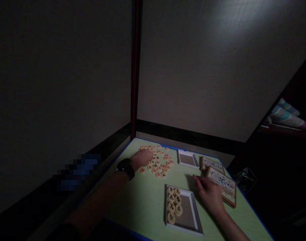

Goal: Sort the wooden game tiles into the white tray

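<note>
My left hand [143,157], with a dark watch on its wrist, reaches over the far left of the table among loose round Chinese chess pieces [158,168]. Its fingers look curled down, and whatever is under them is hidden. The pieces carry red or black characters. My right hand [208,193] hovers at the right, its fingers curled together with nothing visible at the tips. Between my arms lies a shallow open box [197,219]. Several black-marked chess pieces [178,210] sit in two columns along its left side.
A second shallow tray [188,160] lies near the table's far edge. Two decorated box lids or flat boxes [224,184] [212,164] rest at the right. The pale green table [138,207] has a blue rim and stands in a corner against walls.
</note>
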Tool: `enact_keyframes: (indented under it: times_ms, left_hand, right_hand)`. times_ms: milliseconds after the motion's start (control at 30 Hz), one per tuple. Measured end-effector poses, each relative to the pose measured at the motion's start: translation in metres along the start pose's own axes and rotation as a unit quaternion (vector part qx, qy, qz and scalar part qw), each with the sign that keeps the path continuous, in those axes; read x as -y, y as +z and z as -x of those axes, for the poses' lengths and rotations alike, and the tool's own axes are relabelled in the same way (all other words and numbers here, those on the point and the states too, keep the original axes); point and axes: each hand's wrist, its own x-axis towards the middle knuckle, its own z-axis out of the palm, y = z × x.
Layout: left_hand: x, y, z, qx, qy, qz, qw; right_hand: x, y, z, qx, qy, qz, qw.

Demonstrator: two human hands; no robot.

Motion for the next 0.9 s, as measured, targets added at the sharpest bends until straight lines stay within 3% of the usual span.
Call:
enact_keyframes:
  times_ms: [300,600,900]
  left_hand:
    - [0.004,0.004,-0.022,0.063,-0.006,-0.035,0.997]
    - [0.005,-0.003,-0.024,0.036,0.020,-0.022,0.999]
    - [-0.003,0.005,-0.030,0.047,0.022,0.013,0.999]
  right_hand:
    - [-0.004,0.005,0.010,0.010,-0.041,0.015,0.999]
    - [-0.002,0.006,0.010,0.022,-0.043,0.007,0.999]
    - [-0.004,0.006,0.011,0.033,-0.027,0.008,0.999]
